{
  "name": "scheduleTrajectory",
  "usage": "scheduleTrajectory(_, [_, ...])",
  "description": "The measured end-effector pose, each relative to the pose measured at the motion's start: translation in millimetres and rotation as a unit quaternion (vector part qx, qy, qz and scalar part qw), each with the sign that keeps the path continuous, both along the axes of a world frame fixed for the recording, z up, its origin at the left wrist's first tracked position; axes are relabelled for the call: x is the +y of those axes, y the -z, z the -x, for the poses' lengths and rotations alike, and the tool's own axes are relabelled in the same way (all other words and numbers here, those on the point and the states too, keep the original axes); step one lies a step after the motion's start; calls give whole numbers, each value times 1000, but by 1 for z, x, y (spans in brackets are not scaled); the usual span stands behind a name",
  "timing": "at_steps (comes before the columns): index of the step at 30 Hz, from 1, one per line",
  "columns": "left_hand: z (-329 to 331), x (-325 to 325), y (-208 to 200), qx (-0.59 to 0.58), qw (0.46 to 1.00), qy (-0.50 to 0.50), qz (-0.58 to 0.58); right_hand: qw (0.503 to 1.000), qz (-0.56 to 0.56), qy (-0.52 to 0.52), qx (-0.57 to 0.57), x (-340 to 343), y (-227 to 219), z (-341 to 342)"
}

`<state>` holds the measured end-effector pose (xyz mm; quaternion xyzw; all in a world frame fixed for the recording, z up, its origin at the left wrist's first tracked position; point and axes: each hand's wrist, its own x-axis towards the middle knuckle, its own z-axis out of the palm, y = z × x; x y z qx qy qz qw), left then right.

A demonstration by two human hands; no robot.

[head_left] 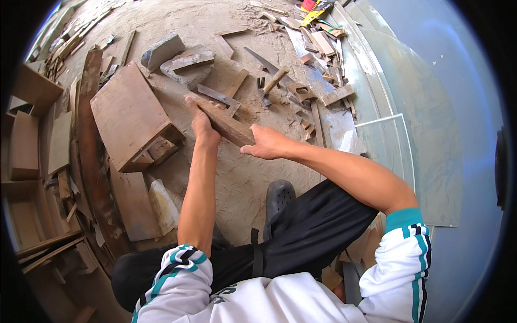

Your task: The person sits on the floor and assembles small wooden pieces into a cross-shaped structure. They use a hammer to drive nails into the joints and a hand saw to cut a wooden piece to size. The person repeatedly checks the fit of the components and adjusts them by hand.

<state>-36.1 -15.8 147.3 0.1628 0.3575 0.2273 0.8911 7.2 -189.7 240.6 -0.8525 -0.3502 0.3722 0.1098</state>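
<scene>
A short length of brown wooden board (229,125) is held up in front of me, slanting from upper left to lower right. My left hand (203,121) grips its far left end, thumb along the top face. At the near right end, my right hand (266,142) closes round the wood, thumb on top. Just beyond the board lie a try square (217,96) and a hammer (273,82) with a wooden handle. A handsaw (288,79) rests on the floor behind the hammer, partly covered by its handle.
Left of my left hand stands a wooden box (131,110). Stone blocks (164,51) sit beyond it. Wood offcuts (323,43) are strewn at the far right, beside glass sheets (420,140) against a blue wall. More wooden boxes (24,145) line the left edge.
</scene>
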Motion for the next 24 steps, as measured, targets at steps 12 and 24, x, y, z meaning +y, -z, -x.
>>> scheduleTrajectory(12, [29,-21,43,61,996,51,34,994,58,-9,87,-20,45,19])
scheduleTrajectory(24, [6,-17,-2,-126,972,-37,-193,915,-68,133,374,-29,11,-18])
